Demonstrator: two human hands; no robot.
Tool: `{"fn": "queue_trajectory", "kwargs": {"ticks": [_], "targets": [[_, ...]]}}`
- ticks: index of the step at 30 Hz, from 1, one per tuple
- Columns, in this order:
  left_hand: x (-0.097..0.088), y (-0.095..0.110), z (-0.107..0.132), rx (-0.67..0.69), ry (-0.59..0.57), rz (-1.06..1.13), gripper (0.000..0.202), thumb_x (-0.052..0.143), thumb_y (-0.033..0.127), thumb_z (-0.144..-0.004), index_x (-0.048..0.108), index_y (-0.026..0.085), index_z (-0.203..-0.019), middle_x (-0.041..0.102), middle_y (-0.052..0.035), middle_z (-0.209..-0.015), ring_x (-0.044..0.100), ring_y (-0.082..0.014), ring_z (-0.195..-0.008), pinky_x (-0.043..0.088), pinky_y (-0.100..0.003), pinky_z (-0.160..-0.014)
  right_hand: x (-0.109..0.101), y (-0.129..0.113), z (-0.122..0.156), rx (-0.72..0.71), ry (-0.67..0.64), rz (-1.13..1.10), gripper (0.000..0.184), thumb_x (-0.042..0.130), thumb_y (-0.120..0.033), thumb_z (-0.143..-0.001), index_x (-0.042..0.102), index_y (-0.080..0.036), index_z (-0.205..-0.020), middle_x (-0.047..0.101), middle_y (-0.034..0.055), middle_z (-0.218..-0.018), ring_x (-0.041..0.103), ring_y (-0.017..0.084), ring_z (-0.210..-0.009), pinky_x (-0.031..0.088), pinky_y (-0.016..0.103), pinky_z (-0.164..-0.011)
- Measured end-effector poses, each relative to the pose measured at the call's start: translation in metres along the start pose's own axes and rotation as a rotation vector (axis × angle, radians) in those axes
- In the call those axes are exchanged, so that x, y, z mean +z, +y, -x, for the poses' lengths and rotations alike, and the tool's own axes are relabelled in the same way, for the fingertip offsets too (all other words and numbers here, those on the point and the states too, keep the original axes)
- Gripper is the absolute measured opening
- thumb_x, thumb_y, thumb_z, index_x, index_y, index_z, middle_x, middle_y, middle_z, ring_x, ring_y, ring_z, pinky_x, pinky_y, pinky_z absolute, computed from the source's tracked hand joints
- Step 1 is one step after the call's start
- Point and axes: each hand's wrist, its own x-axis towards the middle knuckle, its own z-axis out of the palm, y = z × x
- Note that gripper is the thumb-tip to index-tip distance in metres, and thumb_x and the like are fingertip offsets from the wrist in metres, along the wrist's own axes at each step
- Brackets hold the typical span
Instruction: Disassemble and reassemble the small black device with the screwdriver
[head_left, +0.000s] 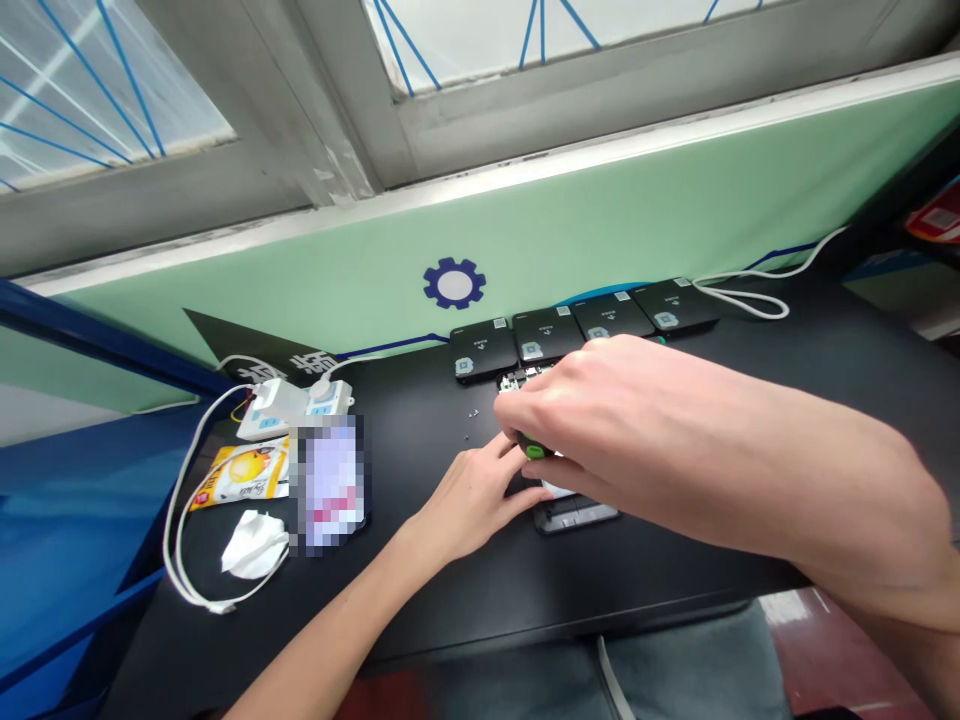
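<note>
An opened phone (576,516) lies on the black table, its inner circuit parts bare at the far end. My left hand (487,485) grips its left edge, thumb stretched along the near part. Over the device, my right hand (570,410) is closed around a screwdriver (535,451) with a black and green handle. The tool's tip is hidden behind my fingers, and most of the phone is covered by my right hand. Several tiny screws (473,413) are scattered on the table left of the phone.
Several black phone-like devices (484,348) stand in a row along the green wall. At the left are a white power strip (330,398), a yellow snack packet (244,474), crumpled tissue (255,545), a blurred-out phone-sized item (331,485) and a looping white cable (172,560).
</note>
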Motion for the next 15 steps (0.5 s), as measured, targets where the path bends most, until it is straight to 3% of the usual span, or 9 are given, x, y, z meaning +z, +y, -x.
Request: {"fn": "queue_trajectory", "kwargs": {"ticks": [6,11,15], "targets": [[0.0,0.0,-0.001,-0.021,-0.044,-0.018,0.026,0.068,0.047,-0.113,0.074,0.023,-0.122,0.077,-0.0103,-0.121,0.08,-0.0301,-0.1,0.062,-0.035,-0.079,0.003,0.002,0.001,0.02,-0.004,0.017,0.027,0.076,-0.008,-0.097,0.054,-0.023,-0.091,0.059,-0.0028,-0.077,0.044,0.017,-0.062,0.023,0.036,-0.062],[-0.006,0.006,-0.004,-0.067,-0.072,0.043,0.029,0.067,0.044,-0.113,0.069,0.026,-0.135,0.073,-0.0099,-0.143,0.078,-0.0331,-0.118,0.064,-0.039,-0.09,-0.005,0.001,-0.001,0.006,-0.017,0.012,0.018,0.07,-0.018,-0.103,0.057,-0.024,-0.092,0.06,-0.0036,-0.072,0.043,0.015,-0.056,0.022,0.036,-0.06],[-0.007,0.007,-0.003,-0.089,-0.099,0.05,0.02,0.07,0.039,-0.111,0.071,0.025,-0.126,0.077,-0.0074,-0.129,0.08,-0.0287,-0.107,0.062,-0.034,-0.085,-0.019,0.002,0.0,0.068,0.051,0.025,0.014,0.07,-0.034,-0.105,0.063,-0.024,-0.098,0.06,-0.0036,-0.069,0.044,0.016,-0.055,0.024,0.037,-0.061]]}}
